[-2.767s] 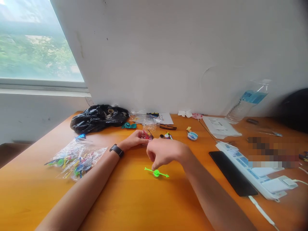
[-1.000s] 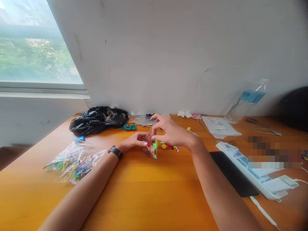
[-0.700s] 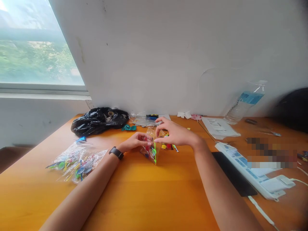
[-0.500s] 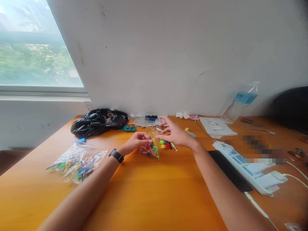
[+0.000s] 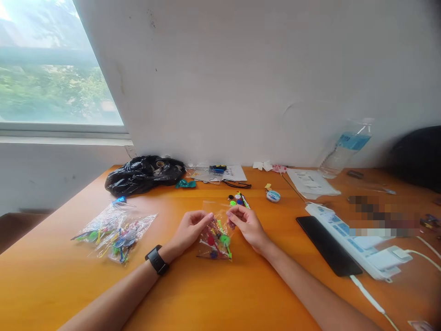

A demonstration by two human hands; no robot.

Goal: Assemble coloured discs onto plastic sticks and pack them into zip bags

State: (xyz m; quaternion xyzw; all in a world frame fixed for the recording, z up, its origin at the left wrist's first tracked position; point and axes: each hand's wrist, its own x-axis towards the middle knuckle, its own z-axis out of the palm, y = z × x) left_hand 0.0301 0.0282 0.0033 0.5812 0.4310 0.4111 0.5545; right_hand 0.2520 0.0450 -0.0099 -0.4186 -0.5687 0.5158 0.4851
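Observation:
A small clear plastic bag (image 5: pixel 216 236) filled with colourful plastic spinner toys lies on the orange table (image 5: pixel 206 294). My left hand (image 5: pixel 189 228), with a black watch on its wrist, pinches the bag's upper left edge. The bag's upper right edge is pinched by my right hand (image 5: pixel 246 223). Both hands are closed on the bag's top. A few loose coloured pieces (image 5: pixel 237 200) lie just beyond my right hand.
Two more clear bags of coloured toys (image 5: pixel 113 228) lie at the left. A black plastic bag (image 5: pixel 144 172) sits near the wall. At the right are a black phone (image 5: pixel 327 246), a white power strip (image 5: pixel 358 241), papers (image 5: pixel 310 182) and a water bottle (image 5: pixel 344 147).
The green spinner left the table and now sits inside the bag. Both hands drew the bag nearer to me and lowered it flat onto the table.

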